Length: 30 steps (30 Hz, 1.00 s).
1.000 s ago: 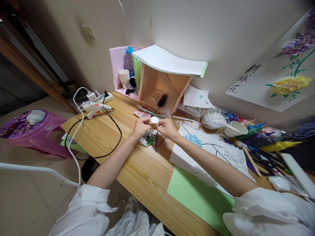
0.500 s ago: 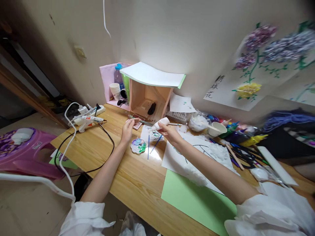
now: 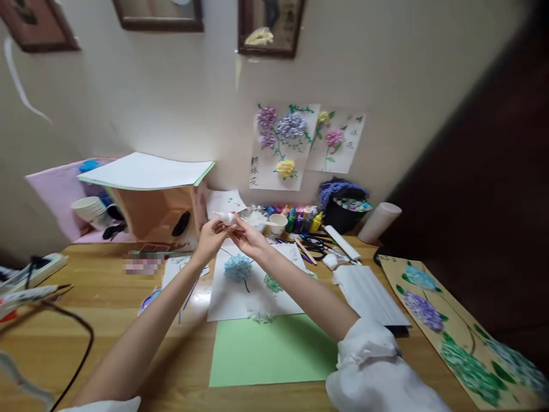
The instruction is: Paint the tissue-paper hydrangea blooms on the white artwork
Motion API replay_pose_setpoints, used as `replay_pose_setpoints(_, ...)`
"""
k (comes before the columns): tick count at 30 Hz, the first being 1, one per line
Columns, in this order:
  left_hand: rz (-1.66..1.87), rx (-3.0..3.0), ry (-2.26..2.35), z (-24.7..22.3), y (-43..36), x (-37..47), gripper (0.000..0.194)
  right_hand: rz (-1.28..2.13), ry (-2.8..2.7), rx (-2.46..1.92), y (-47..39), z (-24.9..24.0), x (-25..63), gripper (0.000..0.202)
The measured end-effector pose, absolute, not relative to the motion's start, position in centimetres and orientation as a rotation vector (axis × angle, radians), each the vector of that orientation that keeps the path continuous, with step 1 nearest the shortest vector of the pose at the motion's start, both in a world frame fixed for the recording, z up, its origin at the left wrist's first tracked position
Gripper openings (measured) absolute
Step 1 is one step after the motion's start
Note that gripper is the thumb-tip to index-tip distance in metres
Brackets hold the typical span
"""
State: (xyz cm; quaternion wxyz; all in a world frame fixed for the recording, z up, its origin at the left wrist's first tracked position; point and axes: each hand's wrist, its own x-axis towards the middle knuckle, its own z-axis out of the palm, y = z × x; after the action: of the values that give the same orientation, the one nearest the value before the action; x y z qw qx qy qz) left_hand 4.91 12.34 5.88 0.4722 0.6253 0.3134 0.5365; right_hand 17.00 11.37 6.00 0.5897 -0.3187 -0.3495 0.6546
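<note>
Over the paper, a small white squeeze bottle (image 3: pixel 226 218) is pinched between my two hands, its narrow end pointing left. My left hand (image 3: pixel 211 239) closes on it from the left and below. From the right, the fingers of my right hand (image 3: pixel 249 236) hold its other end. Beneath them lies a white sheet (image 3: pixel 219 303) bearing a blue flower (image 3: pixel 238 268) and a green flower (image 3: pixel 273 282). Part of this sheet is hidden by my right forearm. A green sheet (image 3: pixel 266 355) lies under its near edge.
An open box (image 3: pixel 150 212) stands at the back left, near stacked paper cups (image 3: pixel 89 210). Paint bottles (image 3: pixel 300 220) and a white cup (image 3: pixel 278 224) line the wall. A glue gun (image 3: pixel 30 294) with a cable is at left. Flower artwork (image 3: pixel 422 312) lies at right.
The view has swung to the right. My hands, apart before with the bottle in the right one, have come together around it.
</note>
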Motion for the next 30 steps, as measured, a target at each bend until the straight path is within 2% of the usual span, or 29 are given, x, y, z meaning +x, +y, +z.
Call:
replay_pose_setpoints(6, 1.222, 1.65, 0.712, 9.8, 15.3, 14.0, 0.043, 1.292, -0.858, -0.905, 10.4, 6.9, 27.3, 0.029)
replay_pose_setpoints(11, 1.033, 1.764, 0.624, 11.9, 16.4, 22.4, 0.04, 0.952, -0.966, -1.015, 10.2, 6.5, 35.6, 0.046)
replay_pose_setpoints(14, 0.929, 1.809, 0.604, 12.2, 16.3, 26.1, 0.039, 0.809, -1.027, -1.082, 10.3, 6.1, 38.9, 0.043)
replay_pose_setpoints(27, 0.811, 1.931, 0.737, 12.4, 19.7, 31.5, 0.048, 0.593, -1.146, -1.331, 12.1, 5.2, 44.2, 0.033)
replay_pose_setpoints(30, 0.798, 2.016, 0.869, 12.0, 21.7, 32.2, 0.044, 0.529, -1.114, -1.434, 12.0, 5.4, 45.4, 0.039)
